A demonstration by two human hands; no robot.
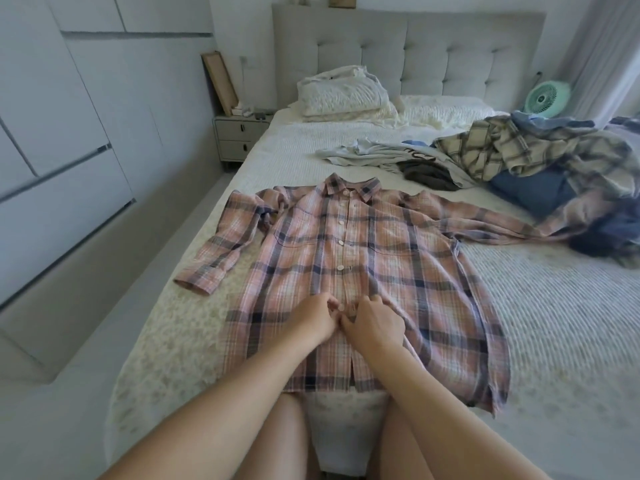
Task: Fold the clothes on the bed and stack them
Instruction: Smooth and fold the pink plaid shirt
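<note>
- The bed [540, 327] fills most of the view, covered in a white ribbed, waffle-textured spread, with a grey tufted headboard [408, 53] behind it.
- A pink plaid shirt [367, 271], of thin woven cloth crossed by navy and white lines, lies flat and face up on the near part of the bed, collar toward the headboard and hem toward the person.
- Its two long sleeves spread outward; the one on the left bends down at the elbow, the other runs out to the heap of clothes.
- That heap of unfolded clothes [540, 157] sits rumpled on the far right side of the bed: a cream plaid flannel, blue fabric, a pale printed tee and something dark olive.
- A folded white quilted pile [343, 95] rests by the pillows near the headboard.
- A small mint-green round fan [545, 98] stands at the bed's far right.
- The left hand [313, 320] has its grip pinched on the shirt's left placket edge, fingers curled.
- The right hand [372, 322] likewise pinches the right placket edge, just beside the left, at a small white button [341, 308] low on the front.
</note>
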